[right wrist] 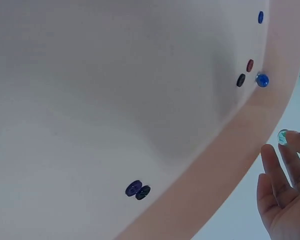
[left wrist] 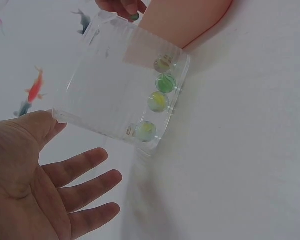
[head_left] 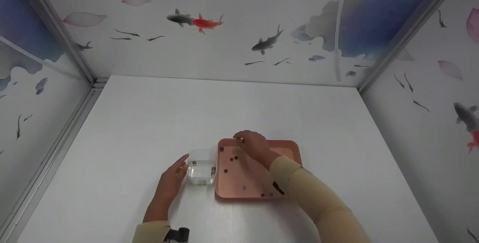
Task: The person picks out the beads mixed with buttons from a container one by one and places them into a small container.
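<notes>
A clear plastic box (head_left: pixel 202 167) stands just left of a pink tray (head_left: pixel 290 148). Several yellow and green marbles (left wrist: pixel 159 100) line one side of the box (left wrist: pixel 115 85). My left hand (head_left: pixel 182 165) lies flat beside the box, fingers straight, its thumb (left wrist: pixel 46 126) touching a box corner. My right hand (head_left: pixel 240 139) hovers over the tray's far left corner and pinches a teal-green marble (right wrist: pixel 282 136) at its fingertips; the same marble (left wrist: pixel 134 16) shows just beyond the box's far edge. Several dark red, blue and purple marbles (right wrist: pixel 138 189) lie scattered in the tray (right wrist: pixel 115 100).
The white table (head_left: pixel 149 123) is walled on three sides by panels printed with fish (head_left: pixel 202 22). A metal rail (head_left: pixel 71 123) runs along the left edge.
</notes>
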### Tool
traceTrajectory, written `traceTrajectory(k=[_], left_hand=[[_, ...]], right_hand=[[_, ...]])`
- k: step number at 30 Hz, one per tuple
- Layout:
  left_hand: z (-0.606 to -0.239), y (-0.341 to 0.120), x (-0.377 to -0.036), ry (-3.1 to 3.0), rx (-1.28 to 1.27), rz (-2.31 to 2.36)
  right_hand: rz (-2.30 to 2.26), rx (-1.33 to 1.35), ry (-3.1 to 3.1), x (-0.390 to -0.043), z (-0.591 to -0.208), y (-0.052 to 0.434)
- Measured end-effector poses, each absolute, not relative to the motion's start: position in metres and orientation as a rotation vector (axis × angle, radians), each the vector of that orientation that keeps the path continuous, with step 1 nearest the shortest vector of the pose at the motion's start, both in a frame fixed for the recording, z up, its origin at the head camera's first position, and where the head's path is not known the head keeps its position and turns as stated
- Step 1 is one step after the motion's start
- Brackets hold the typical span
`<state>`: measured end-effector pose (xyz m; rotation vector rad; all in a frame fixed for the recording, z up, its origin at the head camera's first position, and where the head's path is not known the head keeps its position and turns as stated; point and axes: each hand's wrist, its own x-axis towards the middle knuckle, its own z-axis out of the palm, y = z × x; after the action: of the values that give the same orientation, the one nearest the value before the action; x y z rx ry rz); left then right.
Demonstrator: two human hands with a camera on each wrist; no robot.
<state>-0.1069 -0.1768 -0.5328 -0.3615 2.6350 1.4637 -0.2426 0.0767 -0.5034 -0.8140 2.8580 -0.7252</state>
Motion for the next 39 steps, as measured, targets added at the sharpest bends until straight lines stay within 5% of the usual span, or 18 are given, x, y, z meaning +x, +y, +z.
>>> traceTrajectory(k=[39], left_hand=[[-0.532, -0.177, -0.105, 2.645, -0.315, 1.506]], right_hand=[[-1.42, -0.541, 2.655, -0.236, -0.477, 0.075]])
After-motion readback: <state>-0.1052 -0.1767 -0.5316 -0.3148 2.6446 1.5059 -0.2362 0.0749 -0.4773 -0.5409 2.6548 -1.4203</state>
